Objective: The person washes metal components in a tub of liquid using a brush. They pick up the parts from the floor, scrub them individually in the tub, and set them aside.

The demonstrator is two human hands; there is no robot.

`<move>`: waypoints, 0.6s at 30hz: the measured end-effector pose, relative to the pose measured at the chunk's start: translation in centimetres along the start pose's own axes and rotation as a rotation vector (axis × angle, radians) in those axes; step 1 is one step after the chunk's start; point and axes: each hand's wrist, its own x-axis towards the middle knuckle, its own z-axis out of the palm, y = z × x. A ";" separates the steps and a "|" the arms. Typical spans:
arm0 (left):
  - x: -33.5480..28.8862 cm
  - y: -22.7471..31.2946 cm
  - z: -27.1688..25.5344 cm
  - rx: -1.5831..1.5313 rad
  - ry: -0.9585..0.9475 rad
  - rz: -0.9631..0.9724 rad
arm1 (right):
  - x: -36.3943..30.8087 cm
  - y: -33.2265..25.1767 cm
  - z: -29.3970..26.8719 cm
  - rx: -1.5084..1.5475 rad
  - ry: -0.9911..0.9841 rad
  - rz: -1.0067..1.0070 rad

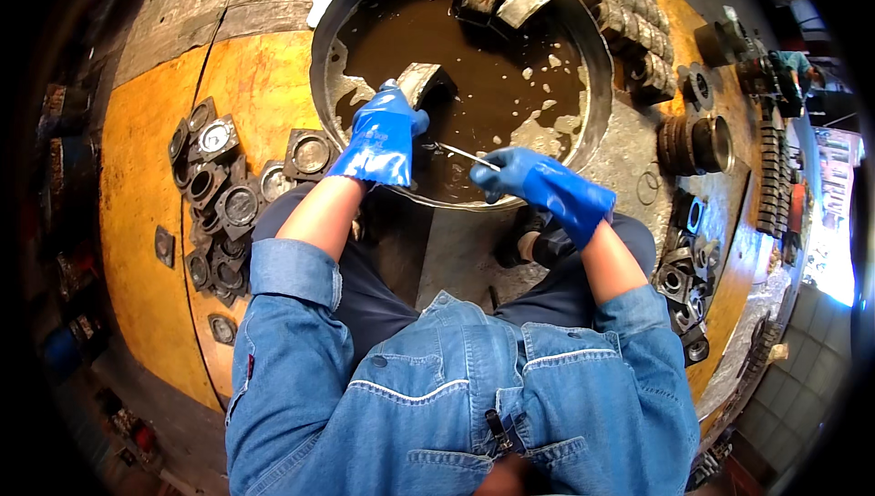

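Metal part was in my left grip, down in the grubby basin

My left grip, gloved in blue, was wrapped around the near end of it, over some pretty gross brown liquid. Couldn't tell if it touched the wet stuff. My right grip, also gloved, was clenched on a thin metal rod, tip ending near my left grip. Two chunky metal blocks sat at the basin's far side. To my left, a heap of squarish ring parts lay on the yellow surface.
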 end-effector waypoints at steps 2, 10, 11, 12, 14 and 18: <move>0.2 -1.0 0.4 -0.037 0.035 0.020 | -4.5 -2.0 -0.3 -0.245 0.138 -0.051; -1.5 -1.5 -0.3 -0.216 0.131 0.284 | -4.8 3.9 3.4 -1.169 0.300 0.141; -1.6 -1.6 -0.4 -0.242 0.150 0.292 | -4.6 4.3 3.5 -1.193 0.341 0.099; -1.6 -1.7 -0.2 -0.268 0.168 0.300 | -4.6 4.7 3.4 -1.217 0.383 0.057; -1.4 -1.7 0.3 -0.303 0.175 0.280 | -3.8 4.6 3.4 -1.155 0.311 0.161; -1.5 -2.0 -0.3 -0.307 0.148 0.203 | -5.0 0.8 2.1 -1.054 0.228 0.216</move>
